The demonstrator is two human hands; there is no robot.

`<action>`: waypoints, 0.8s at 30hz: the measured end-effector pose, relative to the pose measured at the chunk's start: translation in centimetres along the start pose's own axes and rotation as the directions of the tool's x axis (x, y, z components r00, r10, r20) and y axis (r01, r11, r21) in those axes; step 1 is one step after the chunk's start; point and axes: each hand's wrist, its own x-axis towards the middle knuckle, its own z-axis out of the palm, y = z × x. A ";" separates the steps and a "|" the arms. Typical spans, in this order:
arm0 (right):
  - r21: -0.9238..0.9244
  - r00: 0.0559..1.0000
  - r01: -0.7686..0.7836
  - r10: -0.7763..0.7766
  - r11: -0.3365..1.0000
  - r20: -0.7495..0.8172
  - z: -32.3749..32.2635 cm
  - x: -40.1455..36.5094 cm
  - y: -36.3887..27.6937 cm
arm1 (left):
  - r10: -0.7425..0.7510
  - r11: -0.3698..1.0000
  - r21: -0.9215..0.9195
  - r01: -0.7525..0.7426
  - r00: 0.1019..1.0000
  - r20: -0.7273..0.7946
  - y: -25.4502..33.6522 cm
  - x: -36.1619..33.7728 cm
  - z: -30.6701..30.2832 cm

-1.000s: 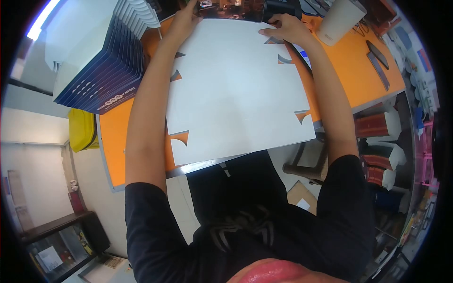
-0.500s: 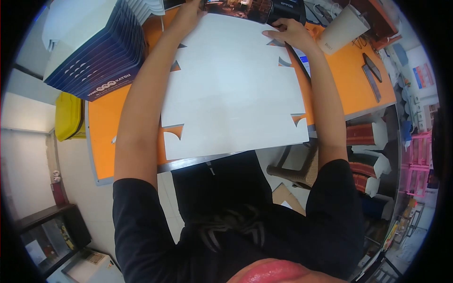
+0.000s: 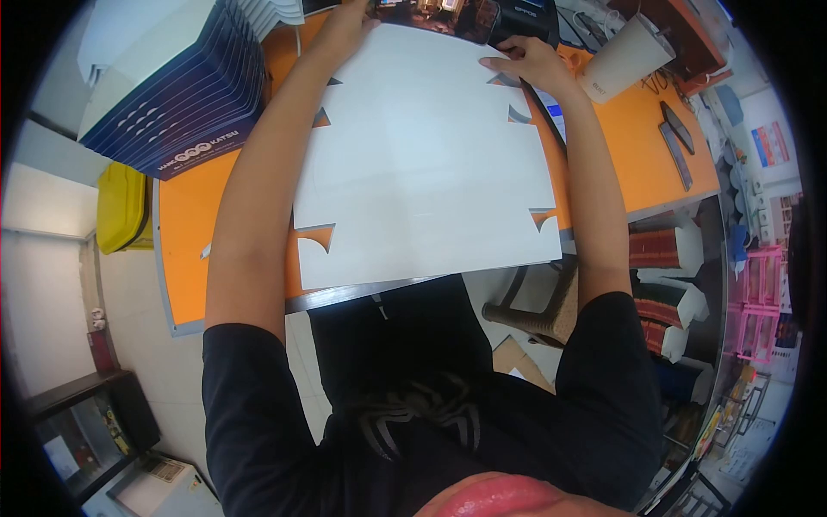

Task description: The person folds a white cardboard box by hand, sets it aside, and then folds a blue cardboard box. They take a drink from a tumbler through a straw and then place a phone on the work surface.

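A large white die-cut sheet (image 3: pixel 422 172) with notched sides lies flat on the orange table (image 3: pixel 194 250), its near edge reaching past the table's front. At the sheet's far left corner is my left hand (image 3: pixel 346 33), partly cut off by the top of the view; how its fingers are set is unclear. My right hand (image 3: pixel 532 62) rests at the far right corner, thumb over the sheet's edge and fingers partly bent. A phone (image 3: pixel 444 15) with a lit picture lies just beyond the far edge, between my hands.
Folded blue boxes (image 3: pixel 185 103) are stacked on the left. To the right are a white cup (image 3: pixel 629 59), a dark flat object (image 3: pixel 677 127) and another lit screen (image 3: pixel 551 112). A black device (image 3: pixel 525 19) sits behind. A stool (image 3: pixel 534 314) stands below.
The whole view has shifted very slightly. My hands and the sheet keep the same places relative to each other, and the picture on the phone has changed a little.
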 end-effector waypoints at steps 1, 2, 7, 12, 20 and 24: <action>-0.001 1.000 -0.003 0.003 1.000 0.002 0.0 0.0 0.0 | 0.012 1.000 -0.010 -0.012 1.000 0.000 0.0 0.0 0.0; -0.002 1.000 -0.006 0.006 1.000 0.004 0.0 0.0 -0.1 | 0.023 1.000 -0.020 -0.023 1.000 0.000 0.3 0.0 -0.1; 0.003 1.000 -0.009 0.009 1.000 -0.004 0.0 -0.2 -0.2 | -0.036 0.999 -0.010 0.037 0.999 0.035 1.3 -0.1 -0.6; 0.003 1.000 0.006 -0.006 1.000 -0.005 0.0 -0.2 -0.3 | -0.002 1.000 -0.010 0.002 1.000 0.019 0.4 0.0 -0.3; 0.053 0.999 0.017 -0.019 0.998 0.027 -0.3 -0.3 -0.5 | 0.064 0.997 0.046 -0.063 0.998 -0.020 0.1 0.3 -0.2; 0.079 1.000 -0.008 0.010 0.997 -0.022 -0.5 -0.1 -0.9 | -0.075 0.997 0.019 0.074 0.996 0.043 0.9 0.2 -0.6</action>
